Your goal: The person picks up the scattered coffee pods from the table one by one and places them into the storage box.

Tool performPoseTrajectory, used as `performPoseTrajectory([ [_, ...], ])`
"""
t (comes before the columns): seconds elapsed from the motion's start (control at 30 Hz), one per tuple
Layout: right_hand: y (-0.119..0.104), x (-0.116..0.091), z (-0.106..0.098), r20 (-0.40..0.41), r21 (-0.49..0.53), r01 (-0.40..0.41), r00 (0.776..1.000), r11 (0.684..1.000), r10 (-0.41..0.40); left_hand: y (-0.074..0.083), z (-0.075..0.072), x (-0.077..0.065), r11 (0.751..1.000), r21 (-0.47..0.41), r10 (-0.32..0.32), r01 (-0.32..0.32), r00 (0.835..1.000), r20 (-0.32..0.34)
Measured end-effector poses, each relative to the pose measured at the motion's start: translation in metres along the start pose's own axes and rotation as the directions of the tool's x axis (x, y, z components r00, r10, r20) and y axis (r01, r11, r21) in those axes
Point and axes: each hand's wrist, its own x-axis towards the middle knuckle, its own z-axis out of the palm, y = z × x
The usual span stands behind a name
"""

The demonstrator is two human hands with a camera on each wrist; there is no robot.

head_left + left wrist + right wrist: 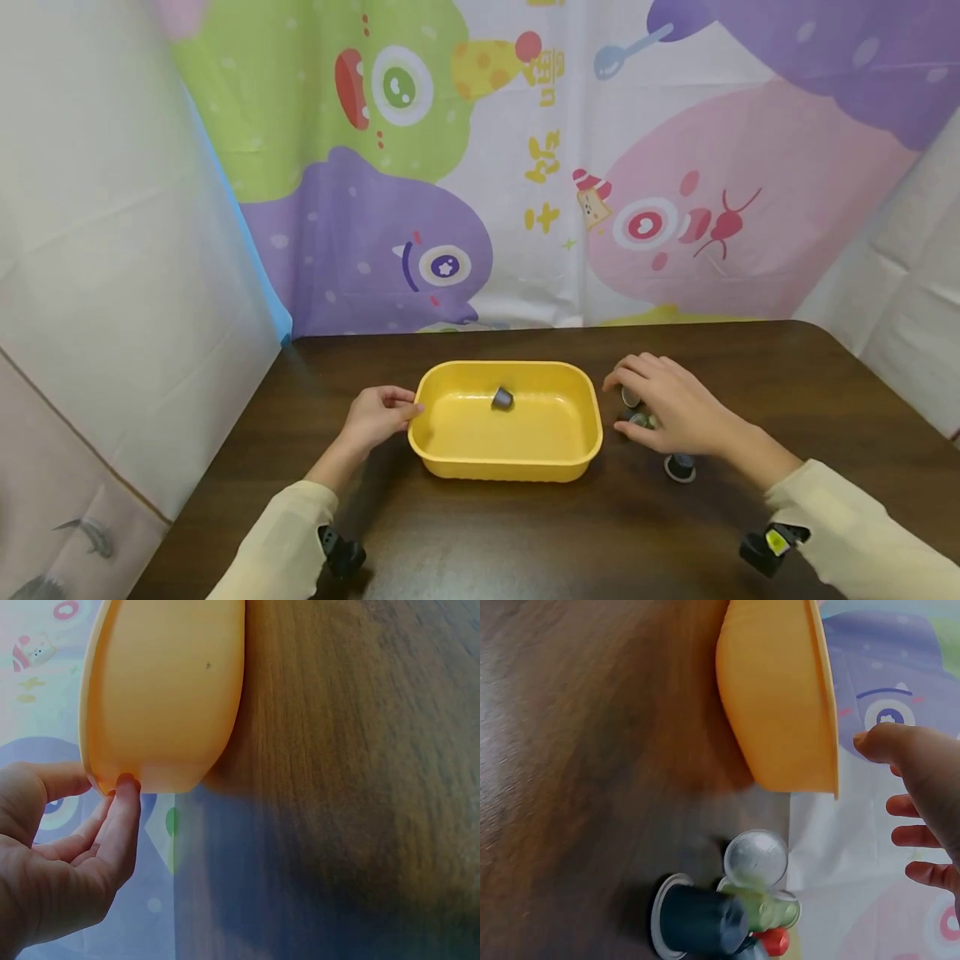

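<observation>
A yellow plastic basin stands on the table with one dark grey coffee capsule lying inside it. At the basin's left end my left hand pinches the rim between thumb and fingers, as the left wrist view also shows. My right hand hovers right of the basin, fingers spread and holding nothing, above a small group of coffee capsules. Among these, the right wrist view shows a dark green capsule, a silver-lidded capsule, a light green capsule and a red one, partly hidden.
The dark brown wooden table has its far edge against a hanging cloth printed with cartoon monsters. White cloth hangs on the left. A black wrist camera is strapped to the left forearm, another to the right.
</observation>
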Motion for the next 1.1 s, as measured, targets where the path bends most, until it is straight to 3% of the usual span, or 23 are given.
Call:
performPoseTrajectory([
  [0.43,0.008,-0.025,0.005,-0.047,-0.014,0.040,0.998,0.999,-0.040,-0.004,0.000,0.000,1.000,-0.013,0.010,-0.010,1.000,-0.004],
  [0.83,0.015,-0.056,0.012,0.019,-0.033,-0.008,1.000,0.999,0.008,0.001,-0.002,0.002,1.000,-0.009,0.020,-0.020,1.000,-0.003],
  [1.1,0.017,-0.069,0.014,0.035,-0.051,0.006,0.999,0.999,-0.005,-0.003,0.000,0.000,1.000,-0.014,-0.003,0.003,1.000,0.002],
])
